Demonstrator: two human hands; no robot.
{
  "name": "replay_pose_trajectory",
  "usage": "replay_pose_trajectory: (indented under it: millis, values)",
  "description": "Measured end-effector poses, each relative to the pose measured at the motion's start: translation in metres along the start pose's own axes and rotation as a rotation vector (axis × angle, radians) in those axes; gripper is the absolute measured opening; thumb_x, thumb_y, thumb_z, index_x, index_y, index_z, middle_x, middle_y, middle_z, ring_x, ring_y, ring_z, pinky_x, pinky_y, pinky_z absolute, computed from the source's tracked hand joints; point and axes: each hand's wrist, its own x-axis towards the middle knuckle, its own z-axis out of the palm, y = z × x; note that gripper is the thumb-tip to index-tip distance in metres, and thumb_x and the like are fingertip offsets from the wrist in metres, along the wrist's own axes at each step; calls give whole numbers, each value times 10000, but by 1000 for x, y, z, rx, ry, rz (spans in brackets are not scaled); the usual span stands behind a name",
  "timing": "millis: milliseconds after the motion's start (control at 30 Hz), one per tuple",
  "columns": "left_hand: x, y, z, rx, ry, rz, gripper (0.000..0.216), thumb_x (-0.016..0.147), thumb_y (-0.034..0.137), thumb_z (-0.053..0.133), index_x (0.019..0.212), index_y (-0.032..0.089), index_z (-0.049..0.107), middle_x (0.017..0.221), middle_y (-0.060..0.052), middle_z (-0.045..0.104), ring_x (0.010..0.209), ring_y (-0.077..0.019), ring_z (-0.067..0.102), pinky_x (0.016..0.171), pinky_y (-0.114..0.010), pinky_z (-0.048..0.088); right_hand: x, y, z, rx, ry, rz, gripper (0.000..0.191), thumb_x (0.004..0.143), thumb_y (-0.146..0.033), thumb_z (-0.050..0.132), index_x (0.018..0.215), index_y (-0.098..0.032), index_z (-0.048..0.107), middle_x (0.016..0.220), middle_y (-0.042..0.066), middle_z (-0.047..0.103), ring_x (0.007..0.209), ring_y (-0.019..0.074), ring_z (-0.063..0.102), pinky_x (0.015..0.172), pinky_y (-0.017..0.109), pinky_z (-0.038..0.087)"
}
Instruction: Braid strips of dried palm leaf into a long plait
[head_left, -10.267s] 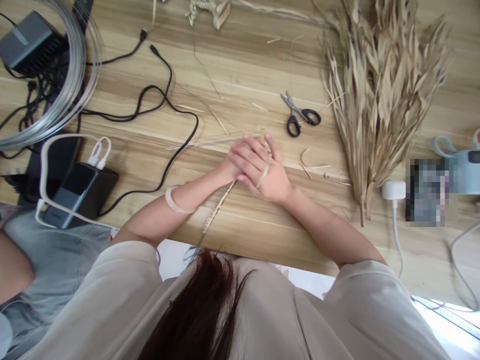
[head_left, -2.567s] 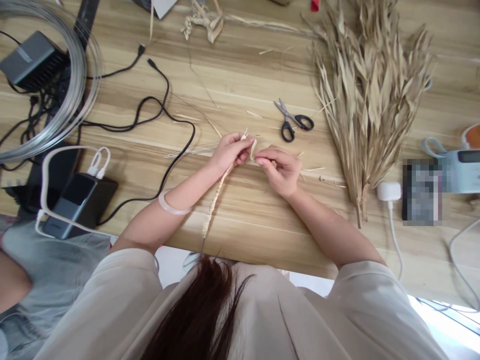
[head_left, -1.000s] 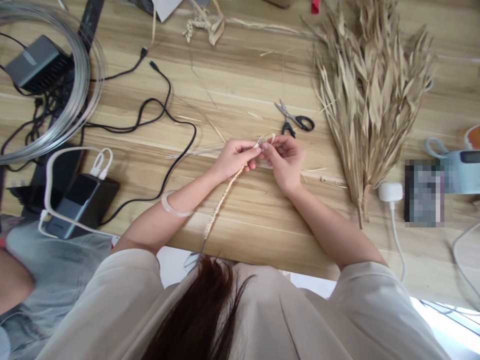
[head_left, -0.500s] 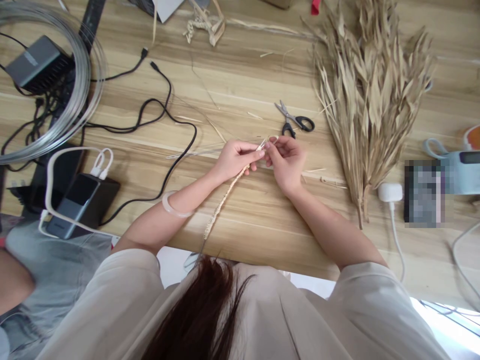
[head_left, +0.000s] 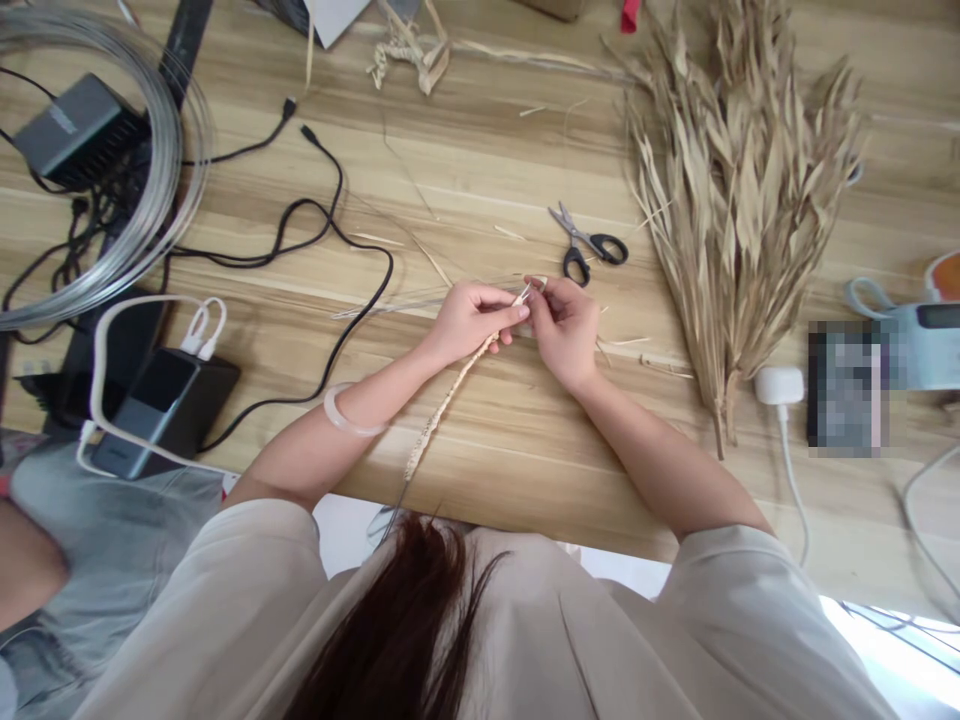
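Note:
My left hand (head_left: pixel 480 318) is closed on a thin braided straw cord (head_left: pixel 442 405), pinching its upper end between thumb and fingers. The cord slants down toward the table's front edge, with a dark wire-like strand trailing from its lower end. My right hand (head_left: pixel 564 325) is closed beside it, its fingertips pinching a pale straw strip (head_left: pixel 541 283) at the cord's tip. The fingertips of both hands nearly meet. Just beyond my right hand lie scissors (head_left: pixel 589 243) with black handles, their blades slightly apart.
A bundle of dried leaves (head_left: pixel 742 190) lies to the right. At left are a wire coil (head_left: pixel 161 200), black cables (head_left: pixel 337 215) and a power bank (head_left: pixel 154 400). A white charger (head_left: pixel 780 386) sits at right. Far back is a straw piece (head_left: pixel 412 55). Another person's leg (head_left: pixel 120 530) shows at lower left.
My right hand has shifted slightly left, and its fingers have curled in closer to the cord's tip. My left hand stays in place on the cord.

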Motion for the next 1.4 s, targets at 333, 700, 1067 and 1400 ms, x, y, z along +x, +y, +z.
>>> replay_pose_trajectory:
  millis: [333,700,1067,1400]
  values:
    - [1,-1,0,-6,-3,18,293,699,384,720,771,101,696,600,-25,651,467,-61,554,392,-152,430,-1,-1,3,22,10,43,283,880,-411,525,998,-180,636,689,7,615,573,106,584,529,239,497]
    - [3,-2,1,-49,43,10,230,728,303,709,820,103,645,647,-14,649,459,-36,541,390,-128,408,-1,-12,-1,-163,-81,-51,245,905,-346,483,982,-204,668,744,27,622,653,125,568,615,262,488]
    - [2,0,3,-48,90,13,321,759,251,673,1046,136,585,613,28,622,462,-42,546,417,-131,408,-1,-23,-3,-167,-123,19,269,908,-367,476,993,-201,670,735,33,592,649,128,535,644,283,483]
    - [4,-3,2,-53,75,25,301,772,250,665,1037,125,600,651,9,638,462,-38,546,408,-128,401,-3,-14,2,-17,-95,74,261,882,-395,519,1039,-207,610,779,29,638,642,115,576,568,247,471]
